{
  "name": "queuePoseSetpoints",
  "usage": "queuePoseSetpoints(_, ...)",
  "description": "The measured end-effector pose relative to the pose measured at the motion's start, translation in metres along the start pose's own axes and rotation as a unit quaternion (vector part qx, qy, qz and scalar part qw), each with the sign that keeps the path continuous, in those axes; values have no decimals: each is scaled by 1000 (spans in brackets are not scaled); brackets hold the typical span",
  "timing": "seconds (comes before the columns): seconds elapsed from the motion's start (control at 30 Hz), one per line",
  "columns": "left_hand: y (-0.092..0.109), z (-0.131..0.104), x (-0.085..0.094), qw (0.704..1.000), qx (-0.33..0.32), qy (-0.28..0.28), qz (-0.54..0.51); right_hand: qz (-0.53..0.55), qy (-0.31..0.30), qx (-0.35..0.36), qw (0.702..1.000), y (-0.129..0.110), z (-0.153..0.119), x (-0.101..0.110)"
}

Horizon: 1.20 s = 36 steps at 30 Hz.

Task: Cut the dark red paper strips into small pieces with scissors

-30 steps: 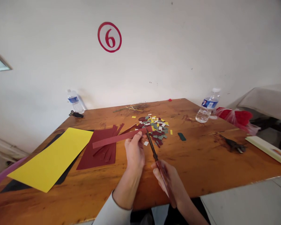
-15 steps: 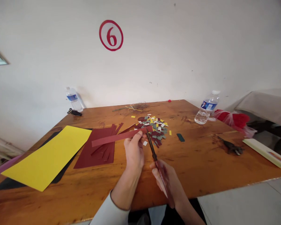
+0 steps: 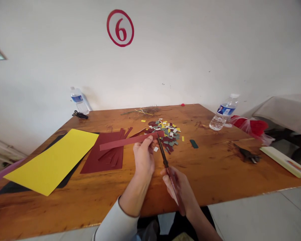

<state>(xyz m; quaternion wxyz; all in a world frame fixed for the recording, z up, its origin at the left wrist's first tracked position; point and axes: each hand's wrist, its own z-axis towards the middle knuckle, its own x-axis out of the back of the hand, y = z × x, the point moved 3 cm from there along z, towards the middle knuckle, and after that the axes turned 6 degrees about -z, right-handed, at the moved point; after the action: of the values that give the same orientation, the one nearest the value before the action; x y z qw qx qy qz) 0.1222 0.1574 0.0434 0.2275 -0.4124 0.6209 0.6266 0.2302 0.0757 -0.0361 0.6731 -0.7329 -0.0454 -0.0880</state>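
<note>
Between the thumb and fingers of my left hand (image 3: 143, 154) is a long dark-red paper strip (image 3: 122, 142), pointing left. My right hand (image 3: 179, 185) is closed round the handles of a pair of scissors (image 3: 164, 155). The scissor blades meet the strip near its right end, just past my left fingertips. Behind and below the blades lies a heap of small paper pieces (image 3: 171, 135) in dark red, grey-green, yellow and white. To the left, several cut strips (image 3: 112, 159) rest on a dark-red sheet (image 3: 90, 164).
A yellow sheet (image 3: 52, 162) overlaps a black one (image 3: 15, 188) at the left. Water bottles stand at back left (image 3: 79, 100) and right (image 3: 223, 112). Dark tools lie at far left (image 3: 80, 114) and right (image 3: 247, 155). Dry twigs (image 3: 147, 110) are at the back.
The view has tilted slightly, so the table sits a little higher in the picture. My hands, the strip and the scissors keep nearly the same positions relative to each other.
</note>
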Motion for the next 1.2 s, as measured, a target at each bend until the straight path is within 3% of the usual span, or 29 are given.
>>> queuePoseSetpoints(0.13, 0, 0, -1, 1000, 2, -23, 18, 17, -18, 2, 1000, 8, 1, -2)
queuePoseSetpoints(0.27, 0, -1, -2, 999, -2, -29, 16, 29, 2, 17, 999, 16, 1, -3)
queuePoseSetpoints(0.4, 0, 1, -2, 999, -10, -34, 16, 23, -19, 1, 1000, 8, -3, -2)
queuePoseSetpoints(0.6, 1, 3, -1, 999, -24, -32, 14, 5, -2, 3, 1000, -2, -5, 1)
queuePoseSetpoints(1.2, 5, 1, -3, 999, -38, -32, 7, 14, 6, -2, 1000, 27, 5, -5)
